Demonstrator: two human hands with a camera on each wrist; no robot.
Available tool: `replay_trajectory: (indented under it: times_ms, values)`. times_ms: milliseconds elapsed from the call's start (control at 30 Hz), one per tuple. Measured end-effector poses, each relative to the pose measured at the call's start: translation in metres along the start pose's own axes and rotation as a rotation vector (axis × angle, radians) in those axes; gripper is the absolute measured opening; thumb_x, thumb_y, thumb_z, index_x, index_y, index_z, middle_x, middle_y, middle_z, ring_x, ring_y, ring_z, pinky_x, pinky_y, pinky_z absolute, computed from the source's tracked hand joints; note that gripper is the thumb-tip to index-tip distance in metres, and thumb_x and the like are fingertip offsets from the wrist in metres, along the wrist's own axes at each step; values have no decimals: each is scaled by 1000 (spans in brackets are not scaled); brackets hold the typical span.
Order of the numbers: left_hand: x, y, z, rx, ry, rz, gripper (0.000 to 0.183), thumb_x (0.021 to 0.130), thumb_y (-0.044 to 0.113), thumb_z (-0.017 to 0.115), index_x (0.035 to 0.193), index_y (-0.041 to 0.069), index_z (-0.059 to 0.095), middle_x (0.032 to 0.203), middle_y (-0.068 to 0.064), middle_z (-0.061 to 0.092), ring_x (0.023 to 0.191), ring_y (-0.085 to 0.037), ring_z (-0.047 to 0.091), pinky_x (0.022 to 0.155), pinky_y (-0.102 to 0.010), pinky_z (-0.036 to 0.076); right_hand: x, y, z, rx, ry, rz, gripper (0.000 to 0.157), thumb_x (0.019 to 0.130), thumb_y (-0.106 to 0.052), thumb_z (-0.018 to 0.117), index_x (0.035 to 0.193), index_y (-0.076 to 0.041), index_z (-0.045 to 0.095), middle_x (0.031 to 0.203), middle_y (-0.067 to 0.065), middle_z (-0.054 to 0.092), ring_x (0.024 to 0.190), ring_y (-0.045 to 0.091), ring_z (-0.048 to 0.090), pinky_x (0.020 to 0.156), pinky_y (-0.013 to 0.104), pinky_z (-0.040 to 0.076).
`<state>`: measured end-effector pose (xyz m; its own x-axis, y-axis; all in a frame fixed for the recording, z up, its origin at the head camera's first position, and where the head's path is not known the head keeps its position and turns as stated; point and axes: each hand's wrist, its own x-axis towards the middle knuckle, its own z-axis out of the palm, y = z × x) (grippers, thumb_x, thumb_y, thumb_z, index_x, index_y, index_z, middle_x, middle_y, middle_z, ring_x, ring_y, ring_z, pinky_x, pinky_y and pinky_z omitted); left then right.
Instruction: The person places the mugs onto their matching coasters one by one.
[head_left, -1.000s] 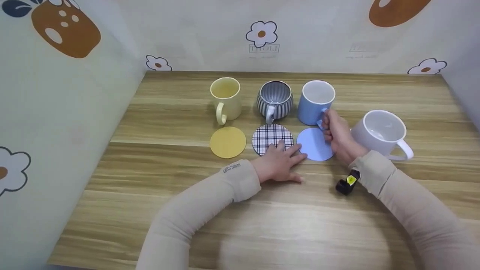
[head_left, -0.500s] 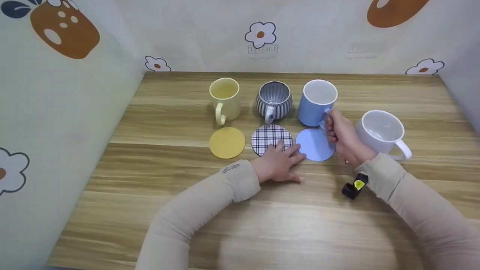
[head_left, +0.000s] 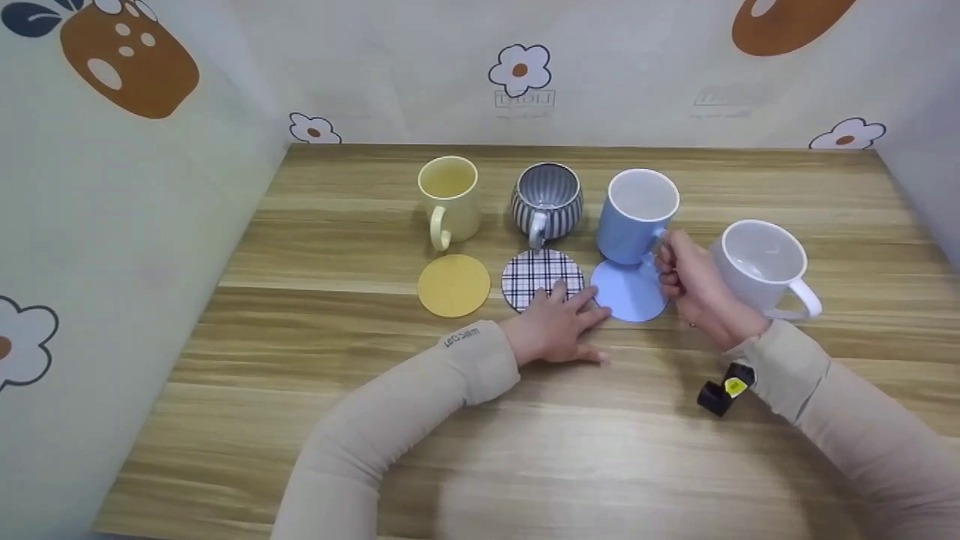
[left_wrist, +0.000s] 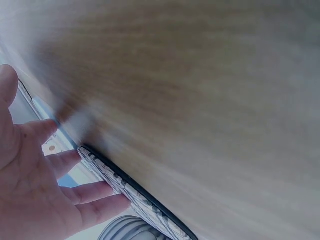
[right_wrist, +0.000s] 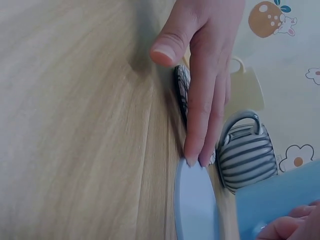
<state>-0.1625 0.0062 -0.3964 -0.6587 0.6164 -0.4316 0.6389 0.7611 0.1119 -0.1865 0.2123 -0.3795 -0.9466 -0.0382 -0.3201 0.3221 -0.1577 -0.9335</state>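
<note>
My right hand (head_left: 696, 279) grips the handle of a light blue mug (head_left: 632, 234), which is upright over the back edge of a round blue coaster (head_left: 628, 296). In the right wrist view a gap shows between the mug and that coaster. My left hand (head_left: 556, 326) lies with fingers spread; its fingertips touch the plaid coaster (head_left: 536, 274) and the left edge of the blue one. Behind the plaid coaster stands a grey striped mug (head_left: 551, 206). A yellow mug (head_left: 454, 206) stands behind a yellow coaster (head_left: 454, 286).
A large white mug (head_left: 761, 262) stands close to the right hand and wrist, its handle turned to the right. Patterned walls rise behind the wooden table (head_left: 337, 360) and at its sides. A black device (head_left: 724, 391) is strapped on the right wrist.
The blue mug has risen slightly from behind its coaster and shifted right, then toward me over the coaster's back edge. My right arm moved right and nearer. The left hand stays put.
</note>
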Motion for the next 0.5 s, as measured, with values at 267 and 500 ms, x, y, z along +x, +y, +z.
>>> replay_trajectory:
  times_ms: [267,500]
  values:
    - [2,-1,0,28,2,2,74,107,65,43,169,30,26,178,-2,15,160,-41,19,127,-55,27,-10,2,2,-50,-30,-17,44,105,-19,35,61,-19,39,60,-9,37,55,2,28,52,18,15]
    - [1,-1,0,16,-5,5,74,106,65,43,169,30,27,178,-3,15,161,-41,18,127,-56,25,-16,1,2,-60,-58,-7,43,106,-19,34,63,-19,39,61,-9,35,55,2,28,53,19,15]
